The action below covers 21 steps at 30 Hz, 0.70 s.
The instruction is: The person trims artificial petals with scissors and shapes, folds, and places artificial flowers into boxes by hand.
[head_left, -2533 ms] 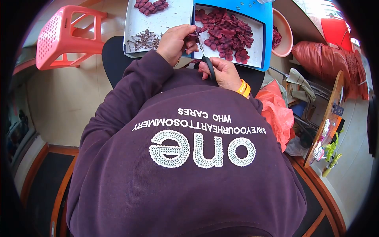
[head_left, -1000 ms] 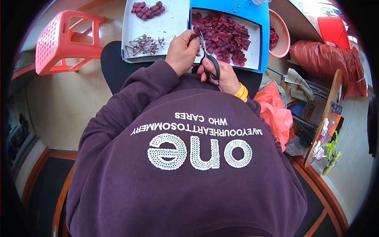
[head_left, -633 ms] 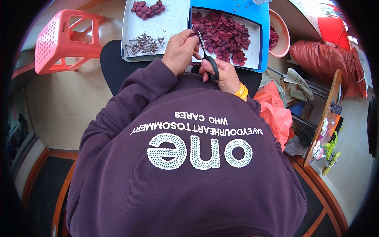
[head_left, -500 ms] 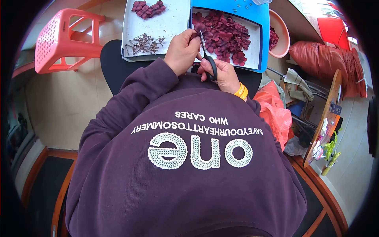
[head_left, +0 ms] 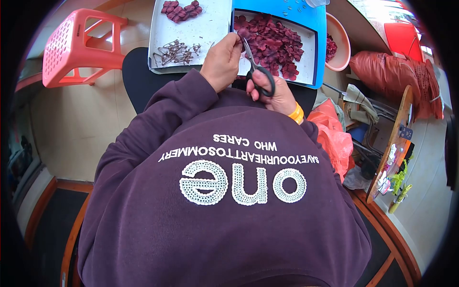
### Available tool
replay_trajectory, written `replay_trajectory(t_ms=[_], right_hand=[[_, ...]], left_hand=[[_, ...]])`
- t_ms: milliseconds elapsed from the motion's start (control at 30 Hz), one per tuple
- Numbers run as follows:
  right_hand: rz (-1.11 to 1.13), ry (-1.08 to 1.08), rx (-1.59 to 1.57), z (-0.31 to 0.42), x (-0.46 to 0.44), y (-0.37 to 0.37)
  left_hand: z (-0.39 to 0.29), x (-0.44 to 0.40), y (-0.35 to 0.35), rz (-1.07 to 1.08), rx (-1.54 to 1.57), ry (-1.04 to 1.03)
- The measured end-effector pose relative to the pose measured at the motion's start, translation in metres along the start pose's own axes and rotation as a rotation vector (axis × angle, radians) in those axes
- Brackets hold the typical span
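Observation:
My left hand [head_left: 222, 62] is closed, its fingertips pinching a dark red artificial flower [head_left: 244, 33] over the box's near-left corner. Black-handled scissors [head_left: 263, 82] are in my right hand [head_left: 279, 95], thumb and fingers at the loops. Their blades point up and left, with the tip beside the pinched flower; whether they touch it I cannot tell. A heap of dark red artificial flowers [head_left: 275, 45] lies in the shallow box [head_left: 308, 71] just beyond. On the white tray [head_left: 203, 24] to the left are a small cluster of flowers [head_left: 180, 11] and a tangle of thin brown stems [head_left: 176, 51].
A blue surface [head_left: 287, 6] lies behind and beside the box. To its right stands a pale pink basin [head_left: 342, 45] with more red flowers inside. There is a pink plastic stool [head_left: 62, 52] at the left, and red bags [head_left: 392, 76] fill the right side.
My right hand has drawn slightly right and down with the scissors, which are now more tilted. My left hand stays nearly in place, still pinching the flower.

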State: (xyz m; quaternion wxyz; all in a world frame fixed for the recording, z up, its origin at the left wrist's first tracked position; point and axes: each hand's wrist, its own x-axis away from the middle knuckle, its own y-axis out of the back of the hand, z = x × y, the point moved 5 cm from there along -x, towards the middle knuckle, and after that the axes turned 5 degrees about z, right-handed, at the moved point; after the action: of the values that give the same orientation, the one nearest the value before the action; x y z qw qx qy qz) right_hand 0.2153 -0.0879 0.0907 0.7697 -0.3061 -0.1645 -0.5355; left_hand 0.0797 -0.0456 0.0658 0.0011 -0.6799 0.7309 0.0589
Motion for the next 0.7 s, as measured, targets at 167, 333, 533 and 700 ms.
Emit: replay_trajectory(t_ms=[167,333,533,700], right_hand=[[0.102,-0.09,-0.225,0.006,0.011,-0.005],[0.207,-0.127,-0.321,0.014,0.037,-0.007],[-0.013,0.062,-0.248,0.023,0.038,-0.001],[-0.201,0.286,-0.18,0.027,0.014,0.006]], left_hand=[[-0.002,-0.003,0.003,-0.035,-0.202,-0.271],[-0.012,0.001,0.003,-0.119,-0.251,-0.368],[-0.009,0.004,0.008,0.007,0.33,0.139],[-0.009,0.011,-0.008,0.243,0.834,0.433]])
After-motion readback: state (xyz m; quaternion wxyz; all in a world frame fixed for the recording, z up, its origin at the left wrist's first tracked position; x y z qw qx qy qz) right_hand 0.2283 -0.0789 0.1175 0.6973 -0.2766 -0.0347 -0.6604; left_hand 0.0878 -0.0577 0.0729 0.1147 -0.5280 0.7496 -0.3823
